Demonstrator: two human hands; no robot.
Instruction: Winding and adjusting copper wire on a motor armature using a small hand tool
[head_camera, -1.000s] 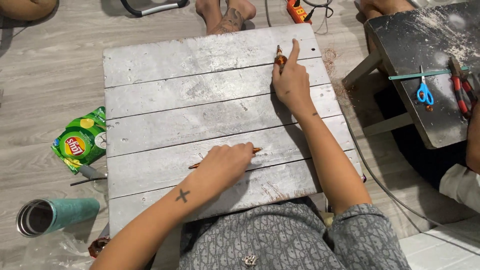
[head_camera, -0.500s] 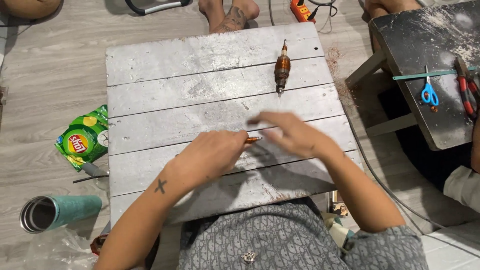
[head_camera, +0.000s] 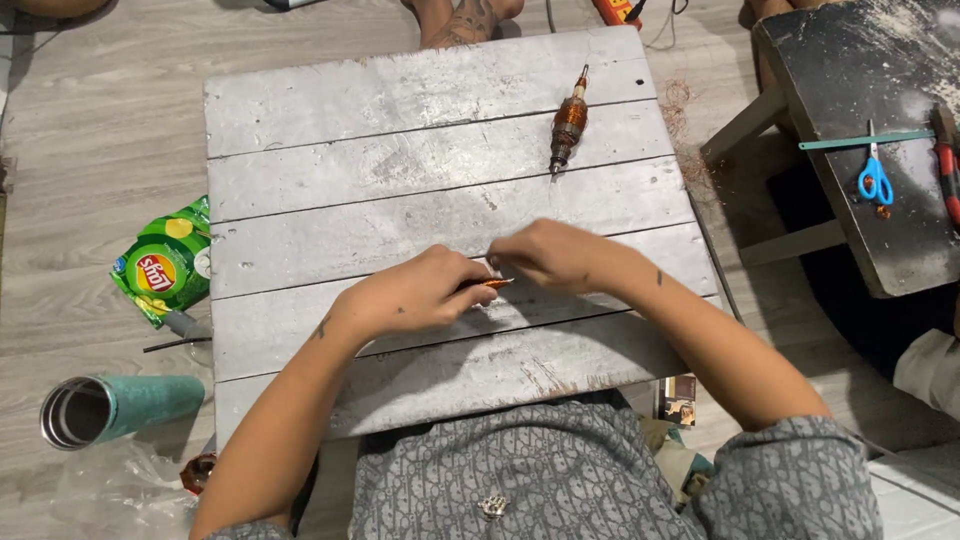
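On a grey plank table (head_camera: 330, 110), my left hand (head_camera: 415, 298) is closed round a thin orange-tipped tool (head_camera: 492, 284) whose tip pokes out to the right. My right hand (head_camera: 555, 256) meets it from the right, fingertips pinched at that tip; the fingers hide what they touch. A motor armature with copper windings (head_camera: 567, 122) lies alone on the far planks, well beyond both hands.
Another person's bare feet (head_camera: 465, 18) rest past the table's far edge. A green snack bag (head_camera: 160, 265) and a teal metal cup (head_camera: 115, 408) lie on the floor at left. At right, a dark bench (head_camera: 860, 60) holds blue scissors (head_camera: 874, 180) and red pliers (head_camera: 946, 160).
My right hand left the armature at the far side of the table and came back to my left hand. Both hands now meet over the thin tool.
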